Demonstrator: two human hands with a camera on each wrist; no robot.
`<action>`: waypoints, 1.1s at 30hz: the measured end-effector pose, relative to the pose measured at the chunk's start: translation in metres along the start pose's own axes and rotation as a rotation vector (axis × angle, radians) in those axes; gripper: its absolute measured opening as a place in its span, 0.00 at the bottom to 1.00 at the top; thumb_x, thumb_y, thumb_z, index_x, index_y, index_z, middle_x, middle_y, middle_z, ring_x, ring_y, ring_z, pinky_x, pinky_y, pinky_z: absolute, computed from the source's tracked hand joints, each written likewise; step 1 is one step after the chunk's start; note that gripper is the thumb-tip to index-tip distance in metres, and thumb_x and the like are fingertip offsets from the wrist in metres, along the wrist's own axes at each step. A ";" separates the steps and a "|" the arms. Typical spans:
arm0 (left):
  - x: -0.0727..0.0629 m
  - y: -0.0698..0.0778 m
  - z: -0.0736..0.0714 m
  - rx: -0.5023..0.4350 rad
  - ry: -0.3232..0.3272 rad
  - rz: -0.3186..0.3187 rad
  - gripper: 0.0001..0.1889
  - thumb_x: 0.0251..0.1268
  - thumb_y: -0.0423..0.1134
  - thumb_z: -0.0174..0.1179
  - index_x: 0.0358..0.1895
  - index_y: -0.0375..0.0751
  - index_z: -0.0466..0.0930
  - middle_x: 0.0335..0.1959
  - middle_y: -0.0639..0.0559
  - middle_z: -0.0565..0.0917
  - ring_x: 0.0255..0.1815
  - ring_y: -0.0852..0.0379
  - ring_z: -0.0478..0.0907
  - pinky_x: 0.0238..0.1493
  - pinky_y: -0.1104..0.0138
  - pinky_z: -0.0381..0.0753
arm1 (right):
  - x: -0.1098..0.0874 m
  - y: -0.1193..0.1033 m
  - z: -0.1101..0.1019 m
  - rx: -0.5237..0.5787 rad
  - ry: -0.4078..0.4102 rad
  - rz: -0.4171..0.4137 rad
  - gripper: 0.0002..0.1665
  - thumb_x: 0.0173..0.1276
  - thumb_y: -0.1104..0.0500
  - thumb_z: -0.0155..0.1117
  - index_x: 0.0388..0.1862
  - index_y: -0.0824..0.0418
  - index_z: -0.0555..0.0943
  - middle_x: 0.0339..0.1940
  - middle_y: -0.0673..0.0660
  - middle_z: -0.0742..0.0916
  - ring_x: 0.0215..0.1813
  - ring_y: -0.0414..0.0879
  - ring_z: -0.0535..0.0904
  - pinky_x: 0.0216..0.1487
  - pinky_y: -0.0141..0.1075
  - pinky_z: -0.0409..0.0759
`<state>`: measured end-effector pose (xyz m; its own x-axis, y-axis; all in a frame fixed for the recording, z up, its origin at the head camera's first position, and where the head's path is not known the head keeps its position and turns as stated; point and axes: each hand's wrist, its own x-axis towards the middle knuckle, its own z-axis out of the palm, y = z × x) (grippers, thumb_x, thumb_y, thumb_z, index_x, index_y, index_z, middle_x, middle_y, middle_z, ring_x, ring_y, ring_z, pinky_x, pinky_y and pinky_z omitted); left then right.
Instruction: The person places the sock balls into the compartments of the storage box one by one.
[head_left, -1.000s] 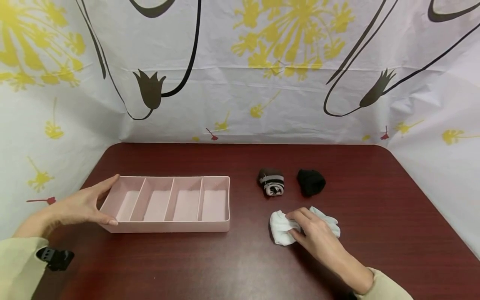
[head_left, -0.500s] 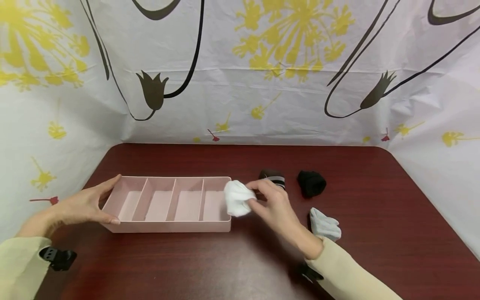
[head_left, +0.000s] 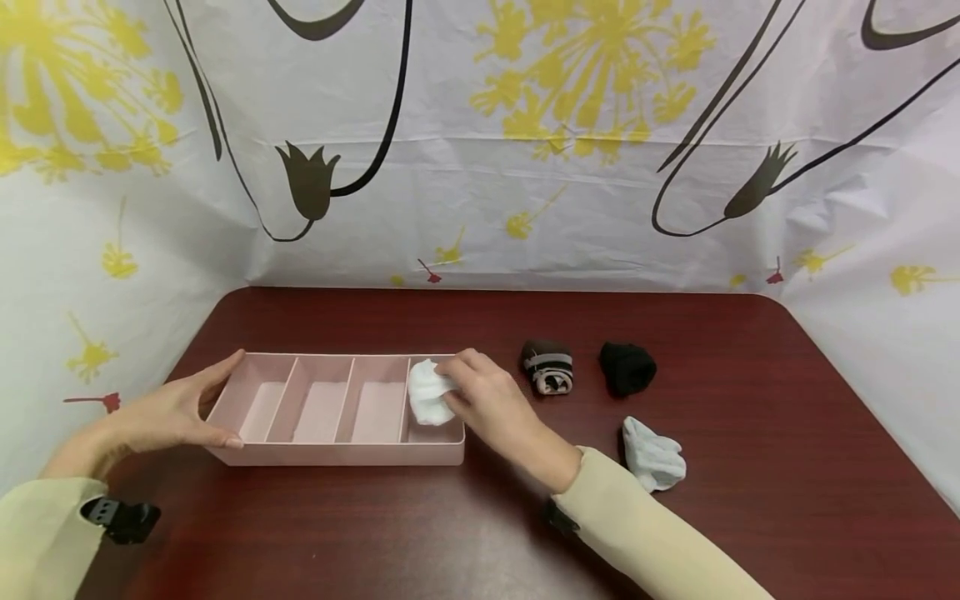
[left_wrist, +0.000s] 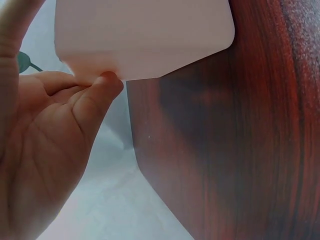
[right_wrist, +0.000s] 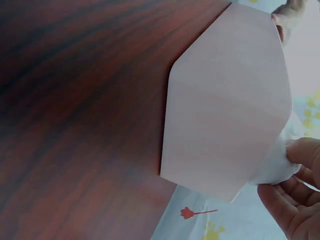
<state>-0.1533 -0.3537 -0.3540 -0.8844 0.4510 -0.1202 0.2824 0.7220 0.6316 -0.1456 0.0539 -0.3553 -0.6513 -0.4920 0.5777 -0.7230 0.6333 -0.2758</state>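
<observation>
One soft, creased white cloth bundle point(head_left: 429, 393) out of four in view is at the rightmost compartment point(head_left: 442, 432) of the long pink plastic box point(head_left: 337, 454). From my station I judge its placement as under way, not complete: the right hand point(head_left: 495, 408) has it pinched between thumb and fingers. My right wrist view shows it projecting past the rim; whether it touches the compartment floor I cannot tell. The left hand point(head_left: 168, 412) grips the opposite end of the box, thumb at the near side, fingers at the far side. Outstanding, as I assess it, are three items: the rolled brown fabric bundle with grey and black stripes point(head_left: 547, 367), the rounded black fabric bundle point(head_left: 627, 368) and the lumpy pale grey fabric bundle point(head_left: 652, 454). All three lie right of the box on the dark red-brown wood-grained table point(head_left: 420, 517); the other three compartments show bare floors. Material notes: the box is smooth and apparently rigid, with thin upright dividers point(head_left: 348, 408); the white bundle should compress easily under the fingers. The striped bundle is coiled — its spiral end faces the near side — while the black one is too dark for me to read its weave.
</observation>
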 end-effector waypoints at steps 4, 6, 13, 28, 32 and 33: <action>-0.001 0.001 0.000 0.025 0.004 -0.014 0.60 0.44 0.42 0.74 0.75 0.36 0.37 0.71 0.27 0.53 0.63 0.36 0.63 0.46 0.85 0.65 | 0.005 -0.006 0.003 -0.086 -0.091 0.002 0.16 0.51 0.68 0.70 0.39 0.59 0.79 0.38 0.53 0.82 0.40 0.47 0.77 0.39 0.36 0.77; -0.001 0.002 0.000 0.034 0.004 -0.019 0.60 0.45 0.43 0.73 0.75 0.37 0.37 0.71 0.27 0.54 0.63 0.41 0.65 0.45 0.84 0.66 | 0.006 -0.009 0.005 -0.123 -0.120 -0.005 0.15 0.52 0.68 0.70 0.38 0.59 0.79 0.39 0.52 0.82 0.42 0.47 0.77 0.39 0.35 0.78; -0.002 0.000 0.001 0.039 0.011 -0.011 0.60 0.45 0.42 0.73 0.75 0.38 0.37 0.70 0.26 0.54 0.64 0.45 0.65 0.45 0.85 0.65 | 0.005 -0.013 0.014 -0.269 -0.145 -0.059 0.15 0.49 0.66 0.71 0.37 0.59 0.79 0.41 0.53 0.81 0.49 0.47 0.76 0.34 0.34 0.80; -0.002 -0.001 0.002 -0.015 0.015 0.021 0.60 0.44 0.40 0.73 0.75 0.36 0.37 0.70 0.25 0.53 0.53 0.90 0.52 0.46 0.85 0.65 | 0.008 -0.021 0.022 -0.528 -0.265 -0.170 0.14 0.48 0.54 0.72 0.33 0.57 0.81 0.31 0.50 0.80 0.36 0.45 0.75 0.34 0.30 0.77; -0.002 -0.002 0.003 -0.031 0.011 0.020 0.59 0.45 0.39 0.73 0.75 0.36 0.37 0.70 0.25 0.52 0.54 0.88 0.54 0.46 0.84 0.66 | 0.004 -0.017 0.017 -0.383 -0.286 -0.162 0.14 0.53 0.58 0.70 0.39 0.58 0.81 0.37 0.51 0.80 0.41 0.45 0.76 0.40 0.31 0.77; -0.002 -0.002 0.003 -0.041 0.010 0.023 0.59 0.45 0.39 0.73 0.75 0.35 0.37 0.70 0.25 0.52 0.54 0.88 0.54 0.46 0.84 0.66 | 0.002 -0.016 0.014 -0.318 -0.285 -0.157 0.16 0.54 0.59 0.70 0.42 0.59 0.81 0.39 0.51 0.80 0.43 0.45 0.76 0.42 0.31 0.77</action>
<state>-0.1511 -0.3543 -0.3570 -0.8815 0.4619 -0.0978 0.2876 0.6896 0.6647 -0.1391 0.0346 -0.3605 -0.6089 -0.7134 0.3470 -0.7406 0.6679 0.0734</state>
